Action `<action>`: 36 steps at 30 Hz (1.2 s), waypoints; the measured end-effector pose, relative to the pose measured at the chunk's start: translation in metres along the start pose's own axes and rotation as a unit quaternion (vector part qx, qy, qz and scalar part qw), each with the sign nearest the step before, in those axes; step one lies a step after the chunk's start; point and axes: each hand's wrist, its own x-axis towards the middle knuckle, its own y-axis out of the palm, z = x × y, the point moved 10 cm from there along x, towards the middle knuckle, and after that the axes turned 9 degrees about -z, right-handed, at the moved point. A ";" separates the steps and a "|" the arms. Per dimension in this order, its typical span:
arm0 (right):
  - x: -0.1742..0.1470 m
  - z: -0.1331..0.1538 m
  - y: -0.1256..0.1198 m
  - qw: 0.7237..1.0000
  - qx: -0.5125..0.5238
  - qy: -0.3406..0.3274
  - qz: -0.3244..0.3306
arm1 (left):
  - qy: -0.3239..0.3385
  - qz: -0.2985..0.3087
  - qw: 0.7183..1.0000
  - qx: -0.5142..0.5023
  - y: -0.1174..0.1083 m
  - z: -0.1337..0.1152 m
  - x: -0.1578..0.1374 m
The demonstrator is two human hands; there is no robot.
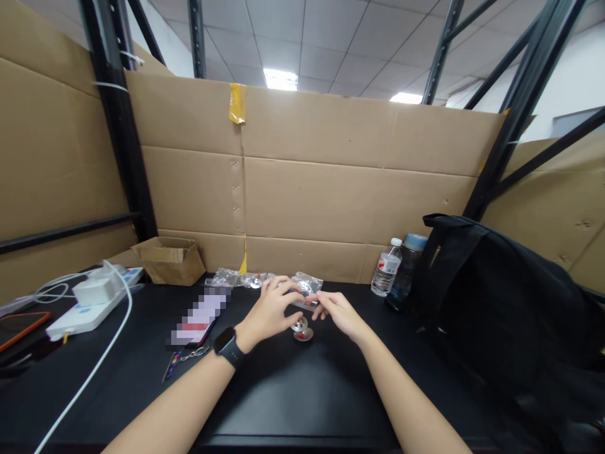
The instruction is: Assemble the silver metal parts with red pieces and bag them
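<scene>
Over the middle of the black table, my left hand (276, 309) is held palm down with its fingers spread and curved, and a dark watch (229, 347) is on that wrist. My right hand (339, 314) faces it, thumb and forefinger pinched together close to the left fingertips. Whatever lies in that pinch is too small to make out. Just below the hands sit two small round shiny pieces, a silvery one (300, 324) and one with a red patch (303, 335). A clear plastic bag (308, 283) lies behind the fingers, partly covered by them.
More clear bags (224, 277) lie along the cardboard wall (307, 202). Leftward are a phone (201, 318) with a chain, an open cardboard box (170, 260) and a white power strip (94, 309) with cables. Two bottles (386, 271) and a black backpack (501, 315) stand at the right.
</scene>
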 end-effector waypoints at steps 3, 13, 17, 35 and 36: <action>0.000 -0.001 0.002 1.000 0.000 0.003 0.006 | 0.000 0.009 1.000 -0.012 0.008 0.006 -0.001; 0.002 -0.004 -0.003 1.000 0.007 0.008 -0.001 | -0.016 0.009 1.000 0.021 0.004 0.027 -0.002; 0.003 -0.003 -0.010 0.999 0.025 0.001 -0.024 | -0.022 0.000 0.999 0.036 -0.004 0.036 0.001; -0.005 -0.009 0.007 0.996 -0.050 0.015 0.069 | -0.291 -0.015 0.898 0.330 -0.108 0.213 -0.062; -0.005 -0.010 0.008 0.996 -0.052 0.017 0.072 | -0.287 -0.010 0.902 0.323 -0.105 0.215 -0.063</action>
